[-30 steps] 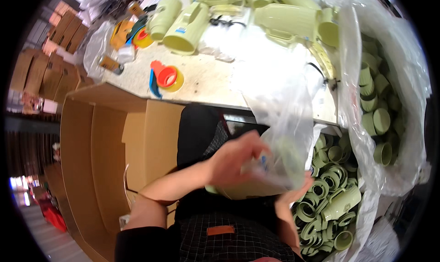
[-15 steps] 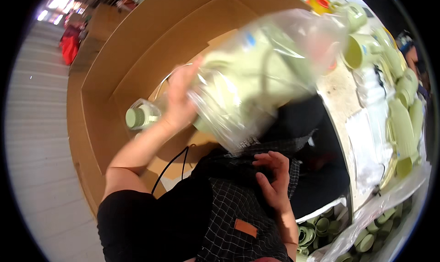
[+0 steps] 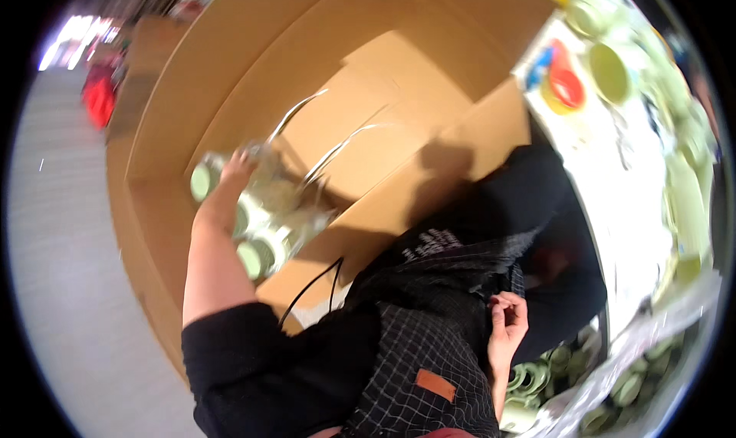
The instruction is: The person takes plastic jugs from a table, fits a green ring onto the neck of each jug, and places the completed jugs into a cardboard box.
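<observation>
Clear plastic bag (image 3: 280, 208) of pale green fittings hangs inside the cardboard box (image 3: 399, 77), the left hand (image 3: 234, 169) clamped on its top; best lowered onto the box floor before letting go. Right hand (image 3: 506, 327) rests loosely curled, empty, against the apron.

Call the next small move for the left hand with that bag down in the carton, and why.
Probably let go and draw back. The left hand grips the clear bag of green fittings deep inside the cardboard carton, seemingly resting near its floor. The right hand hangs free by the apron.
</observation>
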{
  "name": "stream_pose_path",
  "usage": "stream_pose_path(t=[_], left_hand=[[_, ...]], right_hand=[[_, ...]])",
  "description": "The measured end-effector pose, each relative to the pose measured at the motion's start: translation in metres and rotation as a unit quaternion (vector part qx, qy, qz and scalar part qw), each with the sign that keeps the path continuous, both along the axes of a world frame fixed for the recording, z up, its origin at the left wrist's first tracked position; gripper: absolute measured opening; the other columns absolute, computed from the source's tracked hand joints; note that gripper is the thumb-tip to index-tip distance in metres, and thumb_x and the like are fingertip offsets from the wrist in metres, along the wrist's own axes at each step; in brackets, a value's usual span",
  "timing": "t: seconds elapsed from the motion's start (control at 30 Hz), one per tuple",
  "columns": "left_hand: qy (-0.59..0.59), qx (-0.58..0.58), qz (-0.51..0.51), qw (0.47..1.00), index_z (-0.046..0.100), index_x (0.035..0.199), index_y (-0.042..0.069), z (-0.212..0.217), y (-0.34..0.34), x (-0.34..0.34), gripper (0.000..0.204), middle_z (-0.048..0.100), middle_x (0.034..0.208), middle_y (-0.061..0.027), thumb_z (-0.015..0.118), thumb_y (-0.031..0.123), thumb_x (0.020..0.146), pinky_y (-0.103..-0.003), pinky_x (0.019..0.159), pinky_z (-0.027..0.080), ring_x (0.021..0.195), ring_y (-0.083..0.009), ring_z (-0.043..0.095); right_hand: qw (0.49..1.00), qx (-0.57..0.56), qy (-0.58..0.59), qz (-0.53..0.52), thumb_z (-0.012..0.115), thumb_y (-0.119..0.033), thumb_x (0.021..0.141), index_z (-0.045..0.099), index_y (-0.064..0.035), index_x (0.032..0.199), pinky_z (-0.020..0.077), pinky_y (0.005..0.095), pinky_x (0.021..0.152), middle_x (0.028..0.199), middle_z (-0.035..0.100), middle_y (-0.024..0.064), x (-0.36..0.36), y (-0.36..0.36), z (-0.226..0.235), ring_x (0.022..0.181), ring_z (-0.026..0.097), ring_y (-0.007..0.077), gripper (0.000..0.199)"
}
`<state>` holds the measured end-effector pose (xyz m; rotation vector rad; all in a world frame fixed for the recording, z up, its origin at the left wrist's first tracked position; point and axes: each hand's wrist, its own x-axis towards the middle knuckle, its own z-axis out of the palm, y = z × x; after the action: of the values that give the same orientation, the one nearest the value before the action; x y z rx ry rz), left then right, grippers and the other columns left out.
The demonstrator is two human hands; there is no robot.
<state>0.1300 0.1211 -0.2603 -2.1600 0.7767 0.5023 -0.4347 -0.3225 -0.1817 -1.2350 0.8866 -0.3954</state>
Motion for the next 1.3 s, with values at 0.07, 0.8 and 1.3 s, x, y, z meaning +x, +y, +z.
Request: stream_pose_path(t=[0.07,0.8,1.3], left_hand=[[0.058,0.179,0.009,0.982,0.042,0.149,0.038,-0.017,-0.008,0.0,0.053,0.019,0.164,-0.0081,0.049,0.026,0.098,-0.051,0.119,0.028,0.152,-0.032,0.015],[0.456,-0.792,0.225,0.338,0.063,0.111,-0.002,0.041,-0.865,-0.13,0.027,0.069,0.102,-0.0094,0.067,0.018,0.093,-0.036,0.069,0.054,0.08,-0.0208,0.067],[0.679,-0.631,0.217,0.305,0.046,0.14,0.001,0.166,-0.563,-0.344,0.041,0.056,0.138,-0.0104,0.049,0.02,0.104,-0.045,0.108,0.042,0.127,-0.0251,0.054]], right_hand=[[0.999,-0.032,0.03,0.008,0.059,0.002,0.094,0.06,-0.0014,0.111,0.0472,0.0246,0.086,0.098,0.065,0.0044,0.008,0.002,0.0,0.093,0.059,0.01,0.017],[0.463,-0.574,0.524,-0.427,0.078,-0.019,0.072,0.037,-0.006,0.144,0.0333,0.0488,0.109,0.14,0.044,0.0217,-0.325,-0.247,0.061,0.128,0.04,0.041,0.084],[0.829,-0.399,-0.118,-0.374,0.053,-0.045,0.094,0.034,0.0002,0.151,0.0264,0.0384,0.117,0.154,0.04,0.0142,-0.159,-0.211,0.08,0.142,0.036,0.0272,0.076]])
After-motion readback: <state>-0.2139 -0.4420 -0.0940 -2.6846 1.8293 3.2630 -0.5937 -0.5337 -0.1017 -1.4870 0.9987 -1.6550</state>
